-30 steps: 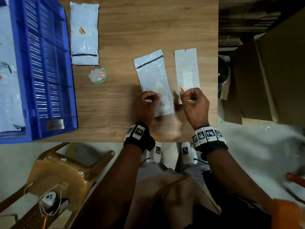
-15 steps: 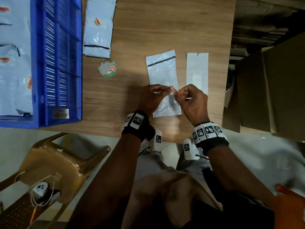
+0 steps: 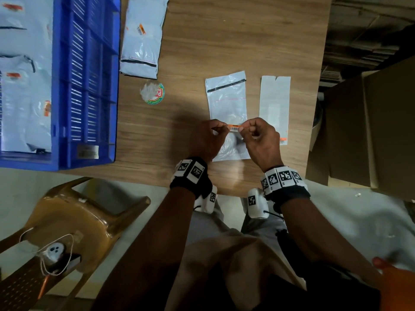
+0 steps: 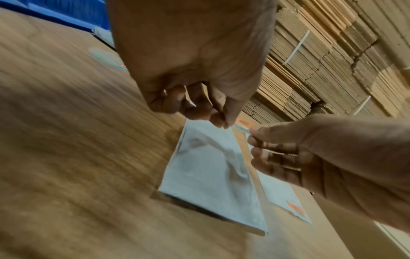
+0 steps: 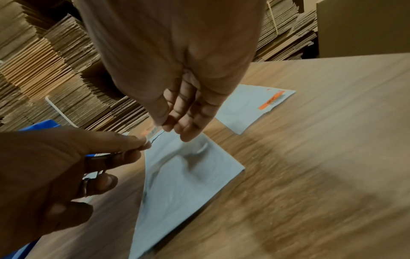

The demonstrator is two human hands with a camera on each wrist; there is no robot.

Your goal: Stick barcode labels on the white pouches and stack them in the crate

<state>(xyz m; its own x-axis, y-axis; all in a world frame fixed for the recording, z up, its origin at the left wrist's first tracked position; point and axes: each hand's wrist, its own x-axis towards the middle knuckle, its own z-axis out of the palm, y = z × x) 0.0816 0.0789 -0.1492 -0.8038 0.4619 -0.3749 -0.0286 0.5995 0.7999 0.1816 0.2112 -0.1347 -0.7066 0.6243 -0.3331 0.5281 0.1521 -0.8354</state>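
A small orange-and-white barcode label [image 3: 234, 127] is stretched between both hands just above a white pouch [image 3: 226, 102] lying flat on the wooden table [image 3: 224, 37]. My left hand [image 3: 207, 136] pinches its left end and my right hand [image 3: 258, 138] pinches its right end; the label [image 4: 242, 126] [image 5: 152, 132] shows in both wrist views over the pouch [image 4: 208, 175] [image 5: 184, 175]. Right of the pouch lies the white label backing sheet [image 3: 274, 106] with one orange label [image 3: 283, 139] at its near end. The blue crate [image 3: 87, 75] at left holds several labelled pouches.
Another labelled white pouch [image 3: 143, 37] lies beside the crate, with a round green-rimmed sticker [image 3: 152, 92] near it. Cardboard boxes [image 3: 381, 122] stand right of the table, flattened cartons stacked behind. A brown plastic chair [image 3: 74, 221] stands at lower left.
The right hand lifted a label off the backing sheet and carried it left over the pouch; the left hand came up and took its other end. The head view shifted left.
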